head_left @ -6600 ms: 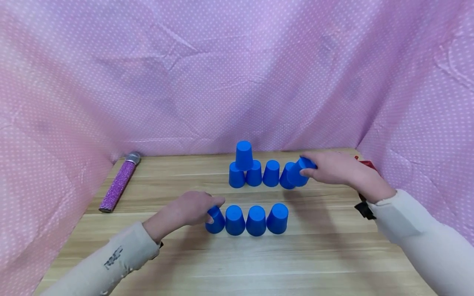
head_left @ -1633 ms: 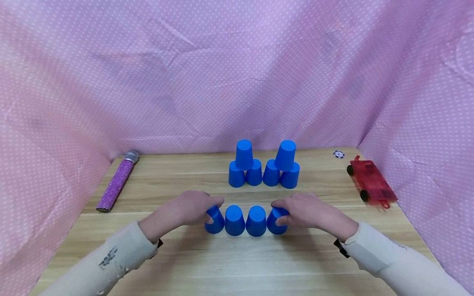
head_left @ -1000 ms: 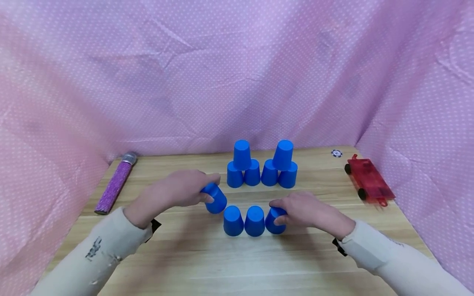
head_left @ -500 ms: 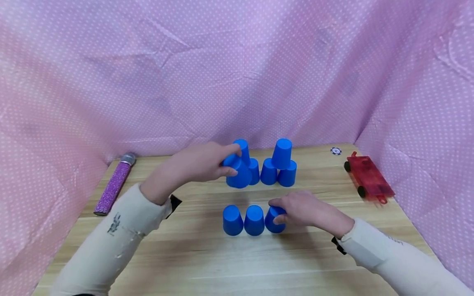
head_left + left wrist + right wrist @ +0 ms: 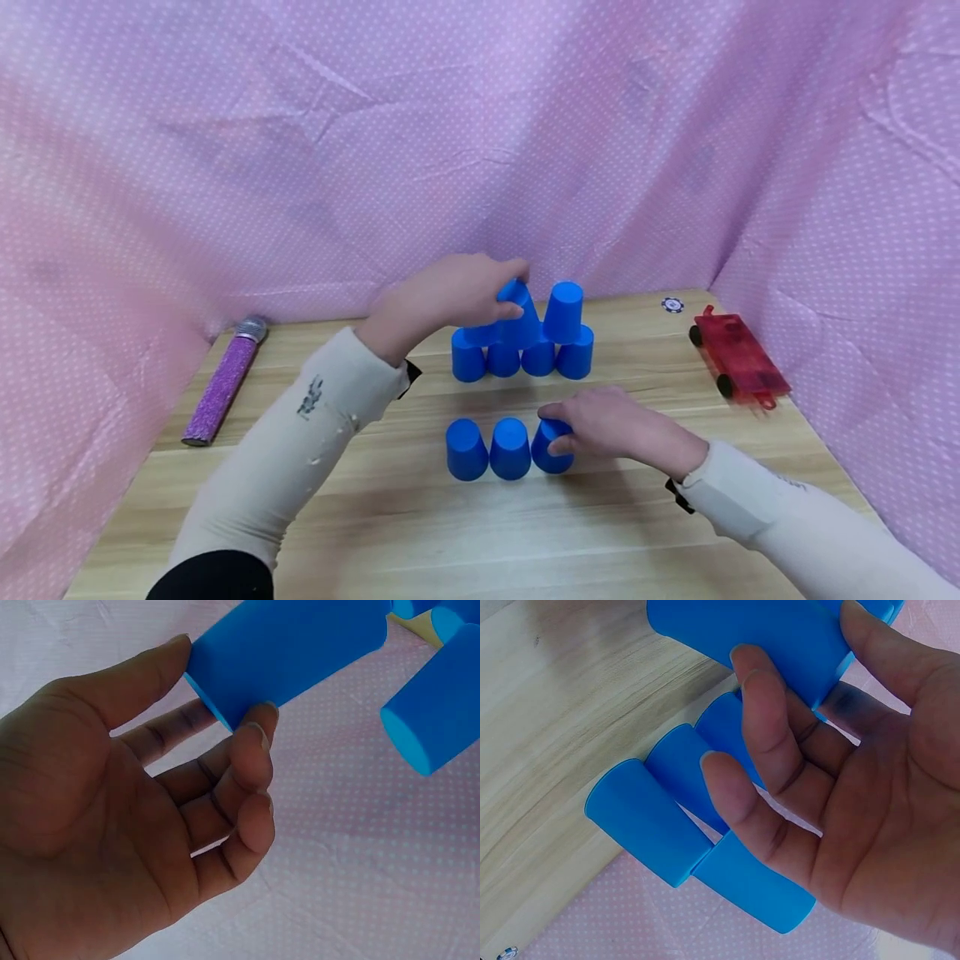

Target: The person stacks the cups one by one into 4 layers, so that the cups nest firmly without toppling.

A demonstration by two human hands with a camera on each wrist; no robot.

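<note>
My left hand [image 5: 461, 287] pinches an upside-down blue cup [image 5: 523, 323] near its base, thumb and fingertips round it in the left wrist view. That cup stands over the middle of the back row of upside-down cups [image 5: 468, 358], beside an upper cup [image 5: 563, 312] on the right. Another upper cup, on the left, is mostly hidden behind the hand. Nearer, my right hand [image 5: 607, 423] grips the right-end cup [image 5: 546, 454] of the front row, its thumb and fingers about the base. To its left stand two more upside-down cups, a middle cup [image 5: 510, 450] and a left cup [image 5: 467, 450].
A glittery purple microphone [image 5: 225, 383] lies at the left of the wooden table [image 5: 360, 542]. On the right are a red toy cart [image 5: 741, 357] with black wheels and a poker chip [image 5: 672, 305]. Pink dotted cloth [image 5: 360, 167] hangs behind and at both sides.
My left hand has lifted the front row's left-end cup and carried it back and right to the upper tier. Earlier, my right hand set the right upper cup, then gripped the front right cup.
</note>
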